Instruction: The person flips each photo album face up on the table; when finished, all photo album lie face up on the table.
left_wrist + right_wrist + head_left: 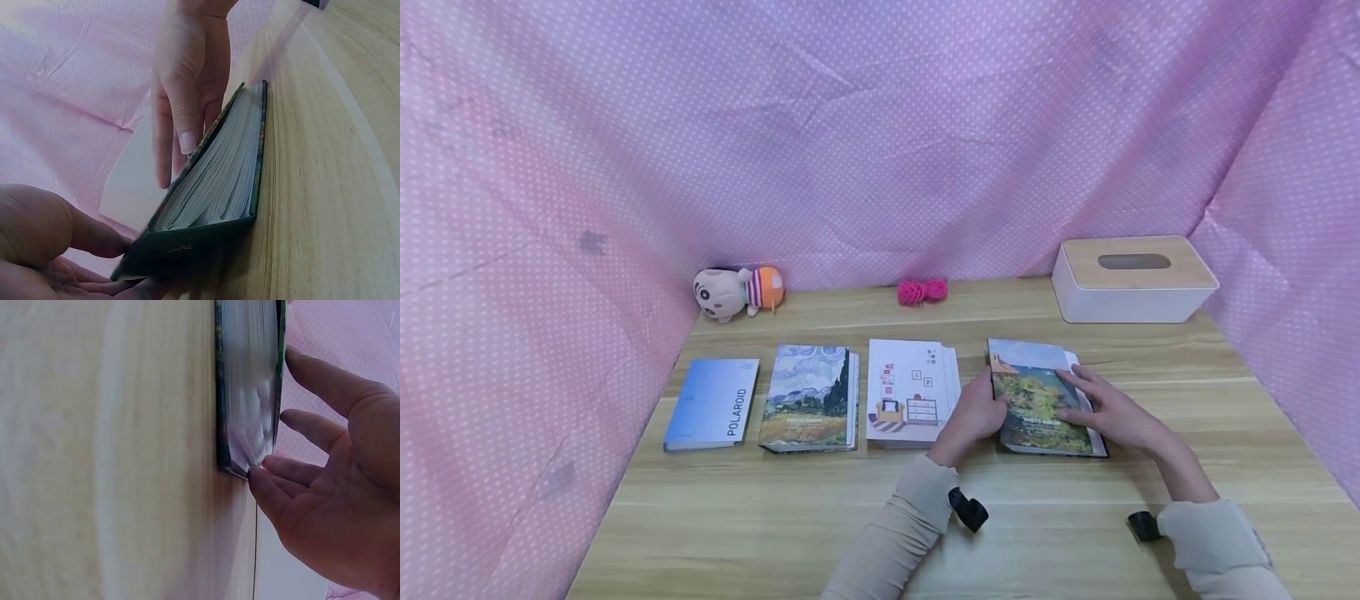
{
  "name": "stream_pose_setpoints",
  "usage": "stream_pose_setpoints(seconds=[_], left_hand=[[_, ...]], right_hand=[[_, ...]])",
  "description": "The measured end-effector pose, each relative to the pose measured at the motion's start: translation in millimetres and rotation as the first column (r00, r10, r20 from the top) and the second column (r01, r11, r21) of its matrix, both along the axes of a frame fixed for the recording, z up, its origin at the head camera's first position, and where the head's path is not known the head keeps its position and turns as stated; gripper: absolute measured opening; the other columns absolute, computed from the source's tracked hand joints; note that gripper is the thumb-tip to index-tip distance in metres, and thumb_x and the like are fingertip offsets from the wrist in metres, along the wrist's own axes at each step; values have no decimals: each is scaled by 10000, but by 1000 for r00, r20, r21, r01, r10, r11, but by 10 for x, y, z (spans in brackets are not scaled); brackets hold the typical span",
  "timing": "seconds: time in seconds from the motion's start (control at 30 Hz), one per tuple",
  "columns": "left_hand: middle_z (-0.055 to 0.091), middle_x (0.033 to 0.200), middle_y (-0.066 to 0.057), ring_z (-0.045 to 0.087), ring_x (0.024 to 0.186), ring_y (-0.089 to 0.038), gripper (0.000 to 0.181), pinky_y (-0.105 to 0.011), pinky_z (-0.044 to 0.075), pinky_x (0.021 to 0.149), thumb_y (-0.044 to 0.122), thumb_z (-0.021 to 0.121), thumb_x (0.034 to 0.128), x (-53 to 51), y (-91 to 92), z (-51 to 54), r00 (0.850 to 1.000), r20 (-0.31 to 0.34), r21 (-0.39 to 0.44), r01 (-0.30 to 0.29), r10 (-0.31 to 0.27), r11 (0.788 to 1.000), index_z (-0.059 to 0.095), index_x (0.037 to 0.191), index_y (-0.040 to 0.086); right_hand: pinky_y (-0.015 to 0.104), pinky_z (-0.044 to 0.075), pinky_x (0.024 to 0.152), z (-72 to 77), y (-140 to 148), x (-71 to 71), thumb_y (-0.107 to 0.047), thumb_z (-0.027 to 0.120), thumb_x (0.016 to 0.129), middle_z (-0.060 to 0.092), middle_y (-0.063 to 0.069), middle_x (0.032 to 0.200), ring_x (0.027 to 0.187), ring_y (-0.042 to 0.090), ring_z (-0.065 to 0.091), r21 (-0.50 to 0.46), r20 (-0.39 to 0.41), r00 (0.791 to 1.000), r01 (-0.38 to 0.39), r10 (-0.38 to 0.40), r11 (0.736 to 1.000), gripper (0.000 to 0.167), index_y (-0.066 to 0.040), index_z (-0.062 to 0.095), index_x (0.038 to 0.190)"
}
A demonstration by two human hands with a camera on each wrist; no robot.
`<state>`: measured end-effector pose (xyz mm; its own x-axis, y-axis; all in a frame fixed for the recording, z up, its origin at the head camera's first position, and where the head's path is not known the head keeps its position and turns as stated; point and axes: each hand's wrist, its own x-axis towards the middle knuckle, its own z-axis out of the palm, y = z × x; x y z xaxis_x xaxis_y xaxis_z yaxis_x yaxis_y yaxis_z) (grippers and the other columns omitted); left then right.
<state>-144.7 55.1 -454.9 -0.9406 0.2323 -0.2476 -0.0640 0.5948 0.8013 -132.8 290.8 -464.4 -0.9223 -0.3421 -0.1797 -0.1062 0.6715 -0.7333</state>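
Note:
The photo album with a painted landscape cover (1037, 392) lies on the table at the right end of a row. At its spine edge, my left hand (976, 408) grips it with the thumb by the cover and the fingers along the spine, partly hidden. Fairly straight fingers of my right hand (1108, 408) touch the cover and the opposite page edge. The right wrist view shows those fingertips at a corner of the pages (250, 394). Just left of my left hand lies a white album with furniture drawings (902, 392).
Further left lie another painted photo album (808, 396) and a blue POLAROID album (711, 404). Along the back are a plush toy (730, 293), pink yarn (922, 292) and a white tissue box with a wooden lid (1135, 283). Pink dotted cloth (880, 150) surrounds the table.

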Motion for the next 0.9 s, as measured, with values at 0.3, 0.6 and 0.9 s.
stream_pose_setpoints(seconds=[0.3, 0.6, 0.9], left_hand=[[536, 1362, -77, 543, 1195, -193, 510, -347, 487, 950, 219, 553, 964, 22, 21, 45, 1000, 3, -6, -18, 18, 1000, 378, 1437, 142], [402, 1477, -77, 415, 1337, -213, 670, -369, 394, 1080, 313, 575, 939, 77, 53, 164, 998, -48, -63, 31, -34, 998, 266, 1497, 110], [289, 1550, -104, 302, 1416, -259, 703, -397, 311, 1140, 368, 558, 939, 112, -76, 429, 985, -139, -94, 87, -99, 992, 258, 1505, 78]], right_hand=[[768, 199, 968, -5, 7, 13, -379, 634, 909, 50, 309, 1556, 1363, 595, 83, -6, -6, 1000, -11, 11, 1000, 763, -87, 269, 1512], [765, 186, 981, 27, 9, 15, -418, 603, 922, 82, 302, 1557, 1369, 584, 101, 13, 4, 1000, 7, -7, 1000, 726, -99, 304, 1502], [671, 321, 1005, 174, 77, -9, -365, 528, 979, 131, 344, 1527, 1323, 585, 240, -2, -47, 999, 25, -25, 1000, 634, 0, 341, 1462]])
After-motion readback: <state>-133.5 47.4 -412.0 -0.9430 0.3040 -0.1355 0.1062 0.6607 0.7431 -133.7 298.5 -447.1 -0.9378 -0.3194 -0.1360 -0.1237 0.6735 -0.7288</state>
